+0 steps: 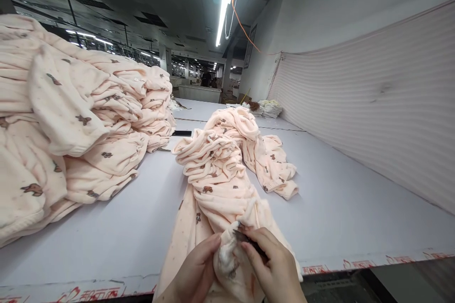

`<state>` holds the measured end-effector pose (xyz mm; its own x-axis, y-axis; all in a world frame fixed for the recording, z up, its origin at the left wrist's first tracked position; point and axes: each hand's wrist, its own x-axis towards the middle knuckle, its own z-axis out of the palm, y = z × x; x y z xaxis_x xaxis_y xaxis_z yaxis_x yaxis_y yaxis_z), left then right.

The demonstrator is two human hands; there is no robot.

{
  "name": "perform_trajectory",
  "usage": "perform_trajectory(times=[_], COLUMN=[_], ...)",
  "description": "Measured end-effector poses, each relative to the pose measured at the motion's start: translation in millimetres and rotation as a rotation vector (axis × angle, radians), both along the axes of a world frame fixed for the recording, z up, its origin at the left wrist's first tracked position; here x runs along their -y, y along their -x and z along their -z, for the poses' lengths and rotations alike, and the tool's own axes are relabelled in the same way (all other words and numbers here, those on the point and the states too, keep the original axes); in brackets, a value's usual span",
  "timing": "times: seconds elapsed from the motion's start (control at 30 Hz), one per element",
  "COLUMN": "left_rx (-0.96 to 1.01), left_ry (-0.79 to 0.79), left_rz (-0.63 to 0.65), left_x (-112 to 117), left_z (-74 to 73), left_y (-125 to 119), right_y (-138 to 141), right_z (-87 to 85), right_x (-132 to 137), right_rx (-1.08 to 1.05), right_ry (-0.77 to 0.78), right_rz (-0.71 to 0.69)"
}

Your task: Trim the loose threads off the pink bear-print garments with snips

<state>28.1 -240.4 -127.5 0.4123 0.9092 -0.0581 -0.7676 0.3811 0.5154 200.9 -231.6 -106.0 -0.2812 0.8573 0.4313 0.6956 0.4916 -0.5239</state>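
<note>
A pale pink fleece garment (216,184) printed with small brown animals lies bunched on the table in front of me, its near end hanging over the front edge. My left hand (199,265) pinches a whitish edge of it between thumb and fingers. Closed around small dark thread snips (254,244), my right hand (272,260) sits close beside the left. The tips of the snips point at the pinched edge, and most of their body is hidden in the fingers. Whether the blades touch a thread cannot be made out.
A tall heap of the same pink fleece (88,109) fills the left side. The table (341,208) has a pale covering. Near the heap lies a dark phone-like object (182,133). Folded cloths (269,109) are stacked at the back. A striped cloth (362,85) hangs along the right wall.
</note>
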Motion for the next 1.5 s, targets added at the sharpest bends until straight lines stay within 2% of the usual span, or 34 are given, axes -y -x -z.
perform_trajectory(times=[0.2, 0.4, 0.6, 0.8, 1.0, 1.17, 1.4, 1.5], left_rx=[0.048, 0.128, 0.117, 0.185, 0.162, 0.157, 0.079, 0.014], left_ry=[0.025, 0.079, 0.103, 0.095, 0.103, 0.134, 0.141, 0.112], left_rz=[0.025, 0.059, 0.088, 0.13, 0.172, 0.203, 0.215, 0.164], left_x=[-3.5, -8.9, -11.4, -13.3, -14.8, -18.7, -23.5, -24.2], left_z=[-0.6, -3.3, -5.6, 0.0, 8.5, 9.9, 8.0, 4.6], left_y=[-2.0, -3.4, -1.9, -3.1, -1.3, -4.2, -7.4, -9.2], right_y=[-4.9, -8.4, -8.7, -9.7, -11.7, -9.9, -8.7, 0.3], right_z=[-0.8, 7.3, 10.0, 11.7, 11.9, 8.5, 8.1, 4.1], right_x=[-0.6, -2.7, -7.7, -6.7, -9.1, -12.1, -14.0, -17.1], right_rx=[-0.05, 0.089, 0.043, 0.118, -0.154, -0.11, -0.237, -0.242], right_ry=[-0.001, -0.225, -0.128, -0.253, -0.011, -0.001, 0.09, 0.079], right_rz=[0.018, -0.056, -0.103, -0.093, -0.031, -0.06, -0.037, -0.024])
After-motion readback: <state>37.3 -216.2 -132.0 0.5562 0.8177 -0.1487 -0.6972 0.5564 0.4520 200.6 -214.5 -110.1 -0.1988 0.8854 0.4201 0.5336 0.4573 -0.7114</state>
